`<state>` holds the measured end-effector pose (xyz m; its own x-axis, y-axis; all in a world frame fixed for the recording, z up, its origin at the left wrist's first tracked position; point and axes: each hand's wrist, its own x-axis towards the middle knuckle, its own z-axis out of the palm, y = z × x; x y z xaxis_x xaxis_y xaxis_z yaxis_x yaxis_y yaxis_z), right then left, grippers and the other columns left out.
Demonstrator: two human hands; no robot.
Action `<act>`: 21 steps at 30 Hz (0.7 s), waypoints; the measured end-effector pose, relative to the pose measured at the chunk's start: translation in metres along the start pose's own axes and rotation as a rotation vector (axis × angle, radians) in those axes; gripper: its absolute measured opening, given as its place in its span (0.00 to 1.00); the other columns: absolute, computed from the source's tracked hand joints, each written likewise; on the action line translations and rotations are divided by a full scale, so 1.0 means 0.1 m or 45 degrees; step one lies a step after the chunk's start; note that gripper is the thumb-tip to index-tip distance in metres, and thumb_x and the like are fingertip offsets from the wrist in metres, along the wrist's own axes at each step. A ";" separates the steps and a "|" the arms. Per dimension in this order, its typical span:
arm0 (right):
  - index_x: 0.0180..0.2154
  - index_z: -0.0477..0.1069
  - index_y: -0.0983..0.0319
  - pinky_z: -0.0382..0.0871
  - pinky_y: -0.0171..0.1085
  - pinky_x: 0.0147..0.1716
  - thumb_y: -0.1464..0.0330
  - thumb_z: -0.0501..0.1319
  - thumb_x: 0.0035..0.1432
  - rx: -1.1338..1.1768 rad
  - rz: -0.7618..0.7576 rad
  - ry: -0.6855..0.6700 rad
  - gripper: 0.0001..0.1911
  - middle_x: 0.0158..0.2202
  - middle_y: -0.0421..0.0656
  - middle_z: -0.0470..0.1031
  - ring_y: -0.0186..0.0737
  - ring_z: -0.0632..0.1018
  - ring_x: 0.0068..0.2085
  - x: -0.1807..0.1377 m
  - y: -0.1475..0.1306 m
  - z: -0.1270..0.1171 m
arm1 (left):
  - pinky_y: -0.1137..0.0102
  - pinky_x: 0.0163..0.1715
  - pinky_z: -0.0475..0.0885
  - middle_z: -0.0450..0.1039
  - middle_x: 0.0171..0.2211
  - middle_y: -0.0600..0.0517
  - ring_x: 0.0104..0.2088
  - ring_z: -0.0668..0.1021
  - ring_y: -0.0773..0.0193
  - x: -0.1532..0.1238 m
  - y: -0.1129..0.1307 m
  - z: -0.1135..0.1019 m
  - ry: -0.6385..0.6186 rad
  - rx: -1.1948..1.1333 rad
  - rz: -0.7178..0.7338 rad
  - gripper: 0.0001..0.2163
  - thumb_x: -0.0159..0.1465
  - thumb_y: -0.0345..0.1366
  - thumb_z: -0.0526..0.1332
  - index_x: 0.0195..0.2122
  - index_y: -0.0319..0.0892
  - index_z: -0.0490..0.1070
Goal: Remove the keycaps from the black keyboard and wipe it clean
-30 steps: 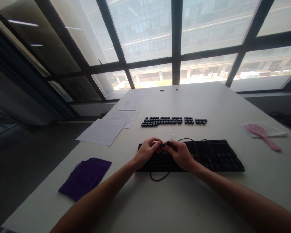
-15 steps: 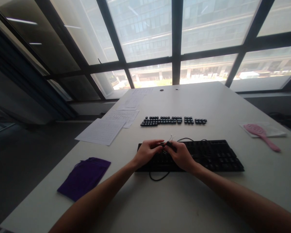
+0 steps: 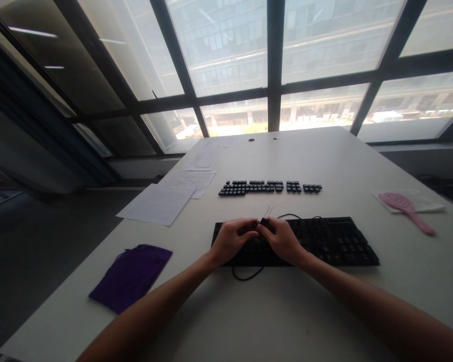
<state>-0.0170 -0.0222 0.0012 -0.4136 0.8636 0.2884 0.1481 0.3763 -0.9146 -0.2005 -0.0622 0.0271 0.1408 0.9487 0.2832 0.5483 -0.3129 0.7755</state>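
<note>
Both of my hands meet above the left half of a black keyboard (image 3: 335, 241). My right hand (image 3: 281, 239) pinches a small wire keycap puller (image 3: 265, 221) by its dark body, with thin wires sticking up. Fingers closed, my left hand (image 3: 232, 239) touches or nearly touches the puller from the other side; a small dark piece at its fingertips is too small to make out. Part of the keyboard is hidden under my hands. Beyond it, removed black keycaps (image 3: 262, 188) stand in grouped rows on the white table (image 3: 305, 311).
A purple cloth pouch (image 3: 130, 276) lies at the left, with written paper sheets (image 3: 158, 203) behind it. To the right, a pink hairbrush (image 3: 403, 206) rests partly on a white packet (image 3: 426, 203). The keyboard's cable (image 3: 248, 279) loops out at its front edge. Large windows stand behind the table.
The wires of the puller have tilted slightly to the right and my left fingers have drawn closer together. The keyboard and the keycap rows stay where they were.
</note>
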 end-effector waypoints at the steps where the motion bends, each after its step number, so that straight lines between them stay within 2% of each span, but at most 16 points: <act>1: 0.28 0.73 0.63 0.63 0.34 0.28 0.65 0.59 0.61 0.009 0.003 -0.008 0.11 0.25 0.40 0.75 0.38 0.72 0.28 0.00 0.00 0.00 | 0.66 0.44 0.74 0.80 0.40 0.49 0.40 0.80 0.57 0.00 0.00 0.00 0.007 0.016 0.014 0.14 0.61 0.38 0.67 0.48 0.44 0.78; 4: 0.28 0.73 0.63 0.64 0.34 0.29 0.65 0.59 0.61 0.021 0.008 -0.037 0.12 0.25 0.40 0.75 0.38 0.73 0.28 0.00 0.00 0.00 | 0.68 0.40 0.74 0.78 0.38 0.49 0.38 0.79 0.61 0.01 0.00 0.00 0.046 0.066 0.071 0.10 0.63 0.36 0.66 0.46 0.45 0.79; 8: 0.27 0.73 0.63 0.64 0.34 0.29 0.64 0.59 0.62 0.007 0.005 -0.043 0.13 0.24 0.40 0.75 0.38 0.73 0.27 -0.01 0.00 -0.01 | 0.67 0.43 0.74 0.75 0.40 0.48 0.41 0.77 0.61 0.02 0.00 0.00 0.084 0.071 0.146 0.11 0.63 0.35 0.65 0.46 0.45 0.79; 13: 0.27 0.73 0.63 0.64 0.34 0.29 0.64 0.59 0.62 0.008 -0.001 -0.041 0.13 0.24 0.40 0.74 0.38 0.73 0.27 -0.01 0.00 -0.01 | 0.68 0.41 0.75 0.77 0.36 0.50 0.36 0.79 0.62 0.00 -0.02 0.02 0.132 -0.003 0.047 0.13 0.61 0.36 0.67 0.46 0.42 0.75; 21: 0.27 0.73 0.63 0.65 0.34 0.29 0.64 0.59 0.63 0.058 0.024 -0.017 0.14 0.24 0.40 0.75 0.38 0.73 0.27 -0.01 0.00 -0.01 | 0.66 0.40 0.76 0.79 0.35 0.49 0.36 0.81 0.60 -0.02 -0.04 0.04 0.155 -0.070 -0.035 0.12 0.59 0.39 0.68 0.42 0.42 0.75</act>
<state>-0.0154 -0.0224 0.0014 -0.4231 0.8657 0.2675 0.1148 0.3441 -0.9319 -0.1997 -0.0624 0.0211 0.0238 0.9453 0.3254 0.5040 -0.2924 0.8127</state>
